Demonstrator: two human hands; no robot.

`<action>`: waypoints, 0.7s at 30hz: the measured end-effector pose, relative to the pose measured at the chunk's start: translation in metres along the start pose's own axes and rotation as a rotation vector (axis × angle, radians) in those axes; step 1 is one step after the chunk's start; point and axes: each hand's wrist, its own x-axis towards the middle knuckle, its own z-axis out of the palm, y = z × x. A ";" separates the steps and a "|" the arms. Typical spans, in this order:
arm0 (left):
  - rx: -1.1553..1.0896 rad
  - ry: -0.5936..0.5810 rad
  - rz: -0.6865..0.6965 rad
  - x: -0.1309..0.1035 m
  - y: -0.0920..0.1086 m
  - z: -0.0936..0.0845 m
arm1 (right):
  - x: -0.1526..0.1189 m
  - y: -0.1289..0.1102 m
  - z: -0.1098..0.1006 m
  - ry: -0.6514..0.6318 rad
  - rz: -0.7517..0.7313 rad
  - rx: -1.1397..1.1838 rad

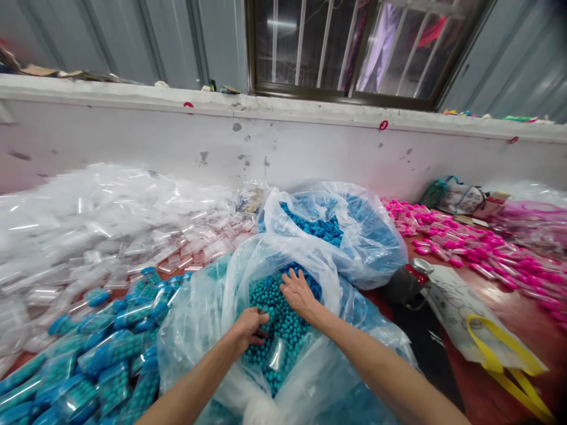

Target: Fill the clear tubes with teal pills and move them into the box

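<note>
Teal beads point(292, 330) fill an open clear plastic bag point(241, 268) in front of me. My left hand point(250, 329) is low over the beads at the bag's left side, fingers curled and thumb below. What it holds, if anything, blends in with the beads behind. Farther in, my right hand point(301, 293) reaches down with its fingers spread, touching the edge where the beads meet some blue pieces point(315, 288). A short clear plastic tube point(277, 354) lies on the beads between my forearms.
Behind stands another plastic bag point(376, 236) of blue caps point(316, 227). Filled teal tubes point(119, 345) lie left, below a heap of clear tubes point(88, 218). At right are a dark mug point(403, 286), a tote bag point(465, 307) and pink-capped tubes point(478, 245). A wall point(177, 147) closes the back.
</note>
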 end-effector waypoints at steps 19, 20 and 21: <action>-0.033 -0.034 0.150 -0.017 -0.016 -0.009 | -0.025 -0.024 0.010 0.140 0.170 0.050; -0.020 -0.022 0.189 -0.016 -0.016 -0.007 | -0.026 -0.024 0.006 0.142 0.196 0.103; -0.029 -0.021 0.222 -0.016 -0.015 -0.005 | -0.027 -0.025 0.002 0.135 0.221 0.182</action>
